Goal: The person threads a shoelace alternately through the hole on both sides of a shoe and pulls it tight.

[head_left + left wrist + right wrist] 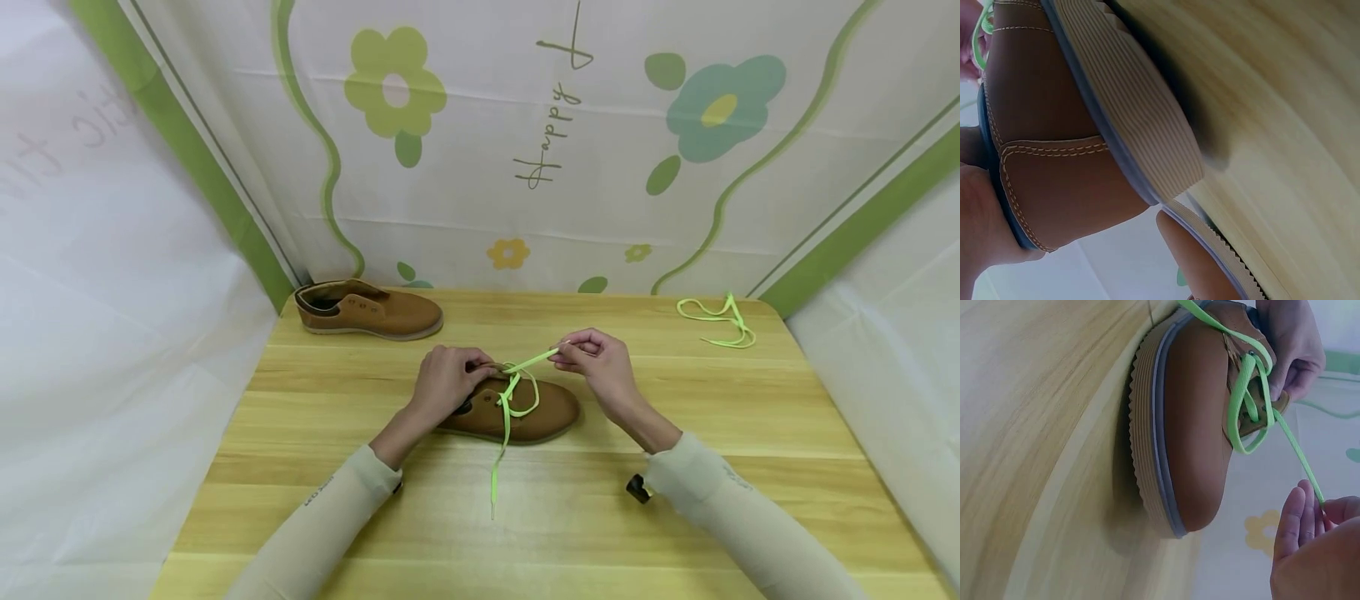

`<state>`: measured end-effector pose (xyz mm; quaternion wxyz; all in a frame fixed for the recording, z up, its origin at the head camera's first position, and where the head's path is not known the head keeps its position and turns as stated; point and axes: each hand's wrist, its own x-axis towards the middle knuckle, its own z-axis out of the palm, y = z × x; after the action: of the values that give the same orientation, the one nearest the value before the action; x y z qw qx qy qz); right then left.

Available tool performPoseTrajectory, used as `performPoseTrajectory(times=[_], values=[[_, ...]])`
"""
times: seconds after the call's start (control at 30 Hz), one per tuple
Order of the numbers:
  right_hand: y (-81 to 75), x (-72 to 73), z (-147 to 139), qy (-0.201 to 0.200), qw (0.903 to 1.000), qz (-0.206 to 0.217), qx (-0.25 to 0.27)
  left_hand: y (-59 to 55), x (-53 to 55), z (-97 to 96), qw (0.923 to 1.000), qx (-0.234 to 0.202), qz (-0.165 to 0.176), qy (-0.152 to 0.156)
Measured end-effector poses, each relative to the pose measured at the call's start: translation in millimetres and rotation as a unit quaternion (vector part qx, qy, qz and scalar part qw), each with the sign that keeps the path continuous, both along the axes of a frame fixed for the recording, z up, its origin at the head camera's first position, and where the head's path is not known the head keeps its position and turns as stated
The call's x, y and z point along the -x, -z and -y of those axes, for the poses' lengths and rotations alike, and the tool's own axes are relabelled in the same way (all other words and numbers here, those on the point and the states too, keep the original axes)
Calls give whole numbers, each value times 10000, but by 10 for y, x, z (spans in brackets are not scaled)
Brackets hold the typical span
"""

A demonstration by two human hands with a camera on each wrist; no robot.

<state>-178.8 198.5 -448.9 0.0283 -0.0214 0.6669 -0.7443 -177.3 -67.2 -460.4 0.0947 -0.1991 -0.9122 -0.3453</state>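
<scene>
A brown shoe sits on the wooden table with its toe to the right. Its bright green shoelace runs through the front eyelets and makes a loose loop over the tongue; one end hangs down the near side onto the table. My left hand reaches over the shoe's opening and pinches the far eyelet flap between thumb and fingers. Beyond the toe, my right hand pinches the other lace end, drawn straight out from the flap. The left wrist view is mostly the shoe's heel and ribbed sole.
Another brown shoe, with no lace in its eyelets, stands at the table's back left. A second green shoelace lies loosely bunched at the back right. A printed white curtain hangs along the table's back edge.
</scene>
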Motion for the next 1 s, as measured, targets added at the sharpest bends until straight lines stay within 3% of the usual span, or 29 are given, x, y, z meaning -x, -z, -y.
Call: performPoseTrajectory(times=[0.47,1.0], values=[[0,1,-256,55,9996,82,247,6,-6,-9,9998,-127,-103,124],[-100,33,-547,471,9963,99,710,32,-11,1,9996,-133,-174,154]])
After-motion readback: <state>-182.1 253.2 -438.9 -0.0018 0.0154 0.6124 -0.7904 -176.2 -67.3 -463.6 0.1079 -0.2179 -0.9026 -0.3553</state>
